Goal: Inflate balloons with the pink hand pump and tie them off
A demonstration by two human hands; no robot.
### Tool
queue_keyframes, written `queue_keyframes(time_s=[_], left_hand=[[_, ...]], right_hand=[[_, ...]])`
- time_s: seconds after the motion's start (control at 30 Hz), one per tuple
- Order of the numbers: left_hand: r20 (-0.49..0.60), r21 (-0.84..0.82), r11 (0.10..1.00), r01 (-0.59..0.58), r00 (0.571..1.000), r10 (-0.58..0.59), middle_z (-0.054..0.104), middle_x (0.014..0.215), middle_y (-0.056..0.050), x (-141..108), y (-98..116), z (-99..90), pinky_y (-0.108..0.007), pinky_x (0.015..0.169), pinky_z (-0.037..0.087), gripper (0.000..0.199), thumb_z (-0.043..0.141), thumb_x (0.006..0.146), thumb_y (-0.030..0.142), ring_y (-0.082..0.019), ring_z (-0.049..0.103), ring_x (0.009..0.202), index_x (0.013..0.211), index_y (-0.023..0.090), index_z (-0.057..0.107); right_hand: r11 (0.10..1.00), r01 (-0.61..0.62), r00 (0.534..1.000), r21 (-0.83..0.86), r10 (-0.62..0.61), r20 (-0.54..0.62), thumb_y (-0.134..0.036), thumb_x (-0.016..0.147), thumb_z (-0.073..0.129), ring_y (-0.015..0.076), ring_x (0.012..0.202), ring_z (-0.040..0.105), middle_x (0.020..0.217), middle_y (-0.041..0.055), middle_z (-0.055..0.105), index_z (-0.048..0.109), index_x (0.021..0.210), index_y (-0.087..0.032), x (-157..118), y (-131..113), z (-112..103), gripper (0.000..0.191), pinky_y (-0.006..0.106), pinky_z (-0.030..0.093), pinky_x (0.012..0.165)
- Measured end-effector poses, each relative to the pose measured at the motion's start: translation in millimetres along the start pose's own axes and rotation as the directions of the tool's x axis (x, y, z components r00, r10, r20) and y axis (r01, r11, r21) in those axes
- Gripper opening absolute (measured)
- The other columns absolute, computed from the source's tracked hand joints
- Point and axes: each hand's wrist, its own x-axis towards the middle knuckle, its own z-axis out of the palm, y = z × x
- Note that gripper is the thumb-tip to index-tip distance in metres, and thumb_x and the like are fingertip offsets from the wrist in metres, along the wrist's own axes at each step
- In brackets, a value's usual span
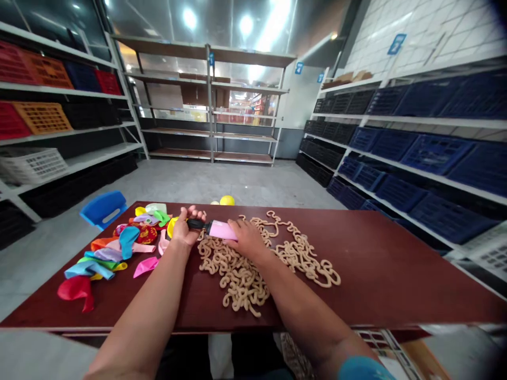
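Observation:
A pink cylindrical pump with a black end lies level between my hands, above the dark red table. My left hand is palm up around the black end, its fingers curled. My right hand grips the pink end from above. Beneath and beyond my right hand spreads a pile of tan, curly, rope-like pieces. To the left of my left hand lie several deflated balloons in many colours, among them a red one, a pink one and a blue one.
Past the table's far edge are a yellow ball and a blue plastic chair. Shelves with dark blue crates stand on the right, shelves with red and orange crates on the left. A metal rack stands at the back.

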Motion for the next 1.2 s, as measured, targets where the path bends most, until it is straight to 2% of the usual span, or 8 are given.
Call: queue_keyframes(time_s=[0.1,0.2,0.33,0.43,0.7,0.8,0.93,1.2], left_hand=[[0.044,0.012,0.998,-0.064,0.997,0.063,0.027,0.041,0.004,-6.6,4.5,9.9,-0.028,0.048,0.041,0.045,0.037,0.085,0.047,-0.011,0.038,0.040,0.051,0.018,0.030],[0.061,0.056,0.992,-0.115,0.992,0.112,0.022,0.040,0.005,-16.5,8.9,29.6,-0.027,0.044,0.037,0.050,0.032,0.084,0.053,-0.010,0.032,0.036,0.051,0.018,0.017],[0.012,0.171,0.972,-0.162,0.987,0.162,0.024,0.040,0.005,-23.6,10.6,56.6,-0.026,0.043,0.035,0.048,0.032,0.084,0.052,-0.010,0.033,0.036,0.053,0.019,0.018],[-0.004,0.241,0.951,-0.194,0.980,0.201,0.024,0.039,0.006,-19.6,17.8,72.0,-0.026,0.042,0.034,0.045,0.037,0.084,0.048,-0.010,0.032,0.034,0.054,0.020,0.019],[-0.042,0.389,0.873,-0.294,0.941,0.336,0.025,0.039,0.006,2.0,91.9,120.2,-0.024,0.038,0.031,0.036,0.037,0.085,0.036,-0.009,0.031,0.032,0.056,0.020,0.023],[0.003,0.394,0.859,-0.326,0.935,0.353,0.025,0.040,0.007,4.5,104.5,127.4,-0.024,0.038,0.029,0.034,0.038,0.084,0.032,-0.009,0.030,0.032,0.057,0.020,0.022],[0.001,0.386,0.861,-0.332,0.933,0.360,0.024,0.040,0.007,5.2,84.4,117.1,-0.023,0.037,0.029,0.035,0.042,0.082,0.034,-0.009,0.029,0.032,0.057,0.020,0.022],[-0.030,0.334,0.908,-0.253,0.960,0.279,0.026,0.041,0.007,-7.5,-5.6,88.4,-0.024,0.039,0.033,0.040,0.043,0.081,0.044,-0.009,0.031,0.033,0.056,0.020,0.023]], right_hand=[[1.000,0.000,0.999,-0.003,0.000,-0.043,-0.047,0.071,0.061,0.0263,0.103,0.046,0.112,0.0115,0.054,0.033,0.130,-0.019,0.5,0.0,-0.2,0.071,0.039,0.032,0.088],[0.997,-0.074,0.992,0.007,0.075,-0.098,-0.047,0.067,0.065,0.0268,0.102,0.047,0.113,0.0124,0.053,0.026,0.133,-0.019,0.3,2.4,-0.7,0.081,0.040,0.033,0.086],[0.979,-0.197,0.976,0.059,0.202,-0.083,-0.045,0.067,0.065,0.0246,0.095,0.052,0.105,0.0109,0.057,0.042,0.116,-0.019,-0.8,6.5,0.7,0.061,0.036,0.037,0.080],[0.968,-0.228,0.970,0.102,0.235,-0.064,-0.045,0.067,0.064,0.0232,0.088,0.055,0.096,0.0081,0.059,0.047,0.100,-0.019,-0.8,9.8,3.5,0.045,0.033,0.040,0.073],[0.944,-0.281,0.948,0.176,0.301,-0.102,-0.037,0.067,0.058,0.0216,0.080,0.057,0.091,0.0075,0.060,0.050,0.098,-0.020,2.4,23.6,10.5,0.036,0.033,0.040,0.067],[0.933,-0.310,0.942,0.185,0.328,-0.074,-0.034,0.067,0.058,0.0217,0.082,0.058,0.093,0.0075,0.061,0.049,0.101,-0.020,2.8,25.8,11.0,0.038,0.031,0.039,0.069],[0.929,-0.322,0.940,0.181,0.337,-0.056,-0.035,0.067,0.059,0.0222,0.087,0.058,0.097,0.0078,0.061,0.047,0.108,-0.021,2.2,25.2,9.7,0.045,0.030,0.038,0.070],[0.937,-0.324,0.942,0.131,0.333,-0.049,-0.037,0.068,0.059,0.0218,0.084,0.058,0.092,0.0081,0.062,0.048,0.101,-0.019,-0.1,23.7,10.6,0.039,0.030,0.037,0.068]])
